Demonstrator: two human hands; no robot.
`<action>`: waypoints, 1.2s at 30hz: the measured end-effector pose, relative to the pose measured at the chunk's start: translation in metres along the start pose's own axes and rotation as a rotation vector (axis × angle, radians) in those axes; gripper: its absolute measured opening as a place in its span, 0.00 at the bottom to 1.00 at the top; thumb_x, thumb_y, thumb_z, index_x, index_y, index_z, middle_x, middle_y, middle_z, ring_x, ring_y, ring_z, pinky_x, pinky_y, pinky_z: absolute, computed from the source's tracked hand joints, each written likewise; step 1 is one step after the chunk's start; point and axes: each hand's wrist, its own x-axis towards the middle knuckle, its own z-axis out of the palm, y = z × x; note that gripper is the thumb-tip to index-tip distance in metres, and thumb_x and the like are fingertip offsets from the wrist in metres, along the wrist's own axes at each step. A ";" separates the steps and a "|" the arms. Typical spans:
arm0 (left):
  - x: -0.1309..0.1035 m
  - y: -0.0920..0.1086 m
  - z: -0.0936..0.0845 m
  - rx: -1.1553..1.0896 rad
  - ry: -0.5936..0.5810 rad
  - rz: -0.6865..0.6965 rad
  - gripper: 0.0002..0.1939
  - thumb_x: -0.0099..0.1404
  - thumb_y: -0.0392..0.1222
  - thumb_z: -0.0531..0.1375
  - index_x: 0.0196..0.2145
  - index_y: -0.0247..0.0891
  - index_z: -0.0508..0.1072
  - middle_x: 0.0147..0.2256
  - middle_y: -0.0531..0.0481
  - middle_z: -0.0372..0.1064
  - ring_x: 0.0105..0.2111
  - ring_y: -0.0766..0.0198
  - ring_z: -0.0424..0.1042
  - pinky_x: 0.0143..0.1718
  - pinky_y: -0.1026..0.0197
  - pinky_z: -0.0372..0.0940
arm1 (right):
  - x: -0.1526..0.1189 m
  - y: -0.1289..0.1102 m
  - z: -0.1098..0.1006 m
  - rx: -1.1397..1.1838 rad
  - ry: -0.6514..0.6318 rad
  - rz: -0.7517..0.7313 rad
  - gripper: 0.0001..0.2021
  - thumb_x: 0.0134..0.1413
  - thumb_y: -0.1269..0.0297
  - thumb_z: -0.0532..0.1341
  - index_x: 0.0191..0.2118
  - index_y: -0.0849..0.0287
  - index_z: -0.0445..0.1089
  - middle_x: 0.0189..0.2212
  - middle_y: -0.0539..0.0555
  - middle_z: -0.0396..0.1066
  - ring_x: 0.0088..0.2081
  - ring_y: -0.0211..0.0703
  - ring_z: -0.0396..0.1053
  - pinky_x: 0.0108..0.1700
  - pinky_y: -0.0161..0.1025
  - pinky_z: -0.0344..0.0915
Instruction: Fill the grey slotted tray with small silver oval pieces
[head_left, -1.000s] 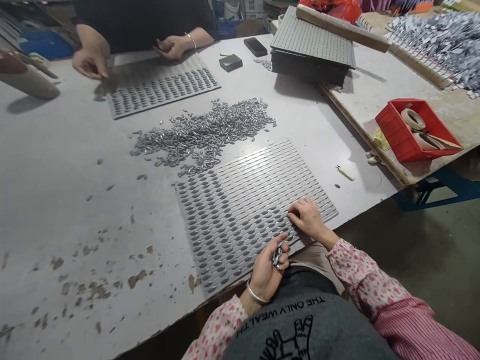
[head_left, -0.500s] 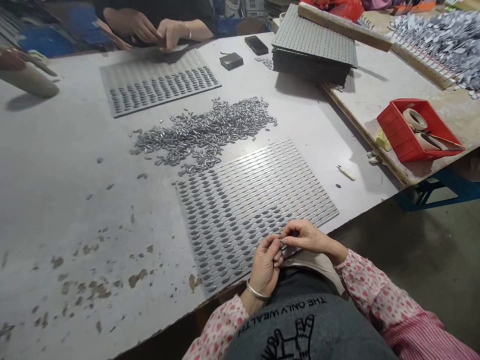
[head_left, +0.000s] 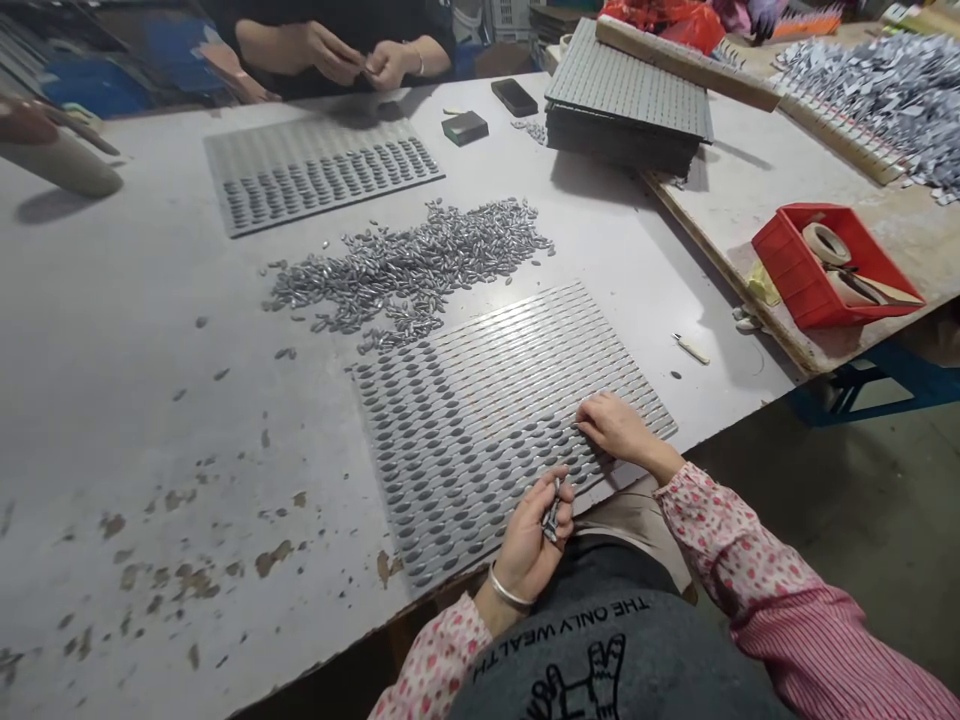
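Note:
Several small grey pointed-oval pieces (head_left: 553, 515) lie in my left hand (head_left: 531, 540), its fingers curled around them at the near edge of a grooved grey board (head_left: 525, 350). My right hand (head_left: 616, 430) is over the board's right part, thumb and fingers pinched together at its surface. Whatever is between those fingertips is hidden. Matching oval pieces sit in rows on the board's left side and along its near part. Bare grooves with small orange marks fill its upper right. Beyond the board spreads a loose pile of the same pieces (head_left: 427, 255).
Across the table, a co-worker's hands (head_left: 360, 60) are above a second, partly filled board (head_left: 322, 165). A stack of boards (head_left: 622, 120), a phone (head_left: 514, 97) and a dark block (head_left: 465, 127) stand farther back. Rightward are a small cutter (head_left: 691, 348) and a red bin (head_left: 832, 265) with tape.
My right hand has moved away from my left, up and right onto the board. My left hand has opened slightly, showing the pieces in it. The co-worker's hands have shifted right.

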 end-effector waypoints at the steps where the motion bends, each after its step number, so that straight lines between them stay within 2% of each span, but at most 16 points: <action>1: 0.000 -0.001 -0.001 0.008 -0.002 0.006 0.12 0.56 0.36 0.61 0.40 0.33 0.70 0.27 0.51 0.64 0.20 0.76 0.57 0.16 0.73 0.53 | 0.001 0.000 0.000 -0.014 -0.010 -0.003 0.01 0.53 0.71 0.58 0.31 0.59 0.66 0.30 0.53 0.68 0.34 0.42 0.60 0.38 0.38 0.55; 5: 0.002 -0.004 -0.004 0.030 -0.011 0.014 0.11 0.56 0.36 0.62 0.37 0.34 0.69 0.29 0.49 0.66 0.20 0.75 0.58 0.17 0.73 0.52 | 0.002 0.000 0.000 -0.022 -0.018 0.000 0.00 0.53 0.69 0.58 0.33 0.59 0.66 0.30 0.52 0.68 0.34 0.42 0.60 0.38 0.37 0.54; 12: 0.004 -0.006 -0.004 0.027 -0.012 0.002 0.10 0.53 0.35 0.64 0.34 0.33 0.71 0.34 0.47 0.66 0.25 0.75 0.60 0.21 0.73 0.55 | 0.003 0.001 0.004 0.003 0.003 0.033 0.06 0.58 0.65 0.55 0.34 0.59 0.69 0.30 0.53 0.68 0.36 0.41 0.60 0.41 0.37 0.54; 16: 0.005 -0.006 -0.002 0.041 0.010 0.045 0.13 0.50 0.35 0.67 0.35 0.33 0.71 0.31 0.50 0.64 0.25 0.75 0.60 0.20 0.73 0.55 | 0.005 0.000 0.008 0.050 0.050 0.061 0.05 0.56 0.64 0.57 0.33 0.57 0.70 0.30 0.53 0.68 0.36 0.42 0.60 0.42 0.38 0.55; 19: 0.007 -0.003 0.001 0.055 0.048 0.093 0.14 0.48 0.37 0.68 0.33 0.35 0.70 0.29 0.51 0.65 0.24 0.75 0.60 0.20 0.73 0.54 | 0.001 -0.009 0.007 0.212 0.110 0.074 0.05 0.55 0.65 0.58 0.31 0.59 0.69 0.30 0.53 0.68 0.36 0.42 0.61 0.41 0.38 0.57; 21: 0.009 -0.002 0.002 0.067 0.069 0.128 0.14 0.48 0.37 0.68 0.31 0.35 0.68 0.29 0.52 0.65 0.23 0.75 0.61 0.20 0.73 0.54 | -0.006 -0.018 0.004 0.410 0.078 0.019 0.06 0.55 0.63 0.58 0.32 0.59 0.69 0.30 0.53 0.68 0.35 0.40 0.62 0.39 0.37 0.59; 24: 0.012 0.001 0.003 0.089 0.099 0.171 0.15 0.46 0.38 0.69 0.29 0.36 0.67 0.26 0.55 0.64 0.23 0.75 0.61 0.20 0.73 0.55 | -0.016 -0.031 -0.001 0.706 -0.052 -0.086 0.10 0.57 0.59 0.57 0.34 0.60 0.69 0.30 0.52 0.67 0.32 0.37 0.64 0.35 0.34 0.60; 26: 0.014 0.002 0.004 0.096 0.114 0.191 0.15 0.46 0.38 0.69 0.28 0.35 0.66 0.24 0.56 0.63 0.23 0.75 0.62 0.20 0.73 0.55 | -0.020 -0.035 -0.003 0.826 -0.089 -0.089 0.12 0.57 0.58 0.56 0.34 0.61 0.69 0.29 0.51 0.67 0.30 0.35 0.63 0.32 0.32 0.60; 32: 0.017 0.002 0.006 0.085 0.141 0.211 0.16 0.45 0.37 0.69 0.28 0.35 0.67 0.22 0.57 0.64 0.22 0.75 0.63 0.20 0.73 0.58 | -0.018 -0.035 -0.008 0.864 -0.145 -0.072 0.12 0.55 0.58 0.58 0.35 0.62 0.69 0.28 0.50 0.66 0.29 0.34 0.63 0.30 0.31 0.59; 36: 0.016 0.005 0.008 -0.012 0.137 0.209 0.08 0.51 0.34 0.66 0.29 0.34 0.69 0.25 0.53 0.68 0.24 0.72 0.67 0.24 0.72 0.64 | -0.012 -0.031 -0.007 0.779 -0.123 -0.093 0.10 0.56 0.59 0.57 0.33 0.62 0.69 0.27 0.50 0.67 0.29 0.35 0.63 0.31 0.31 0.59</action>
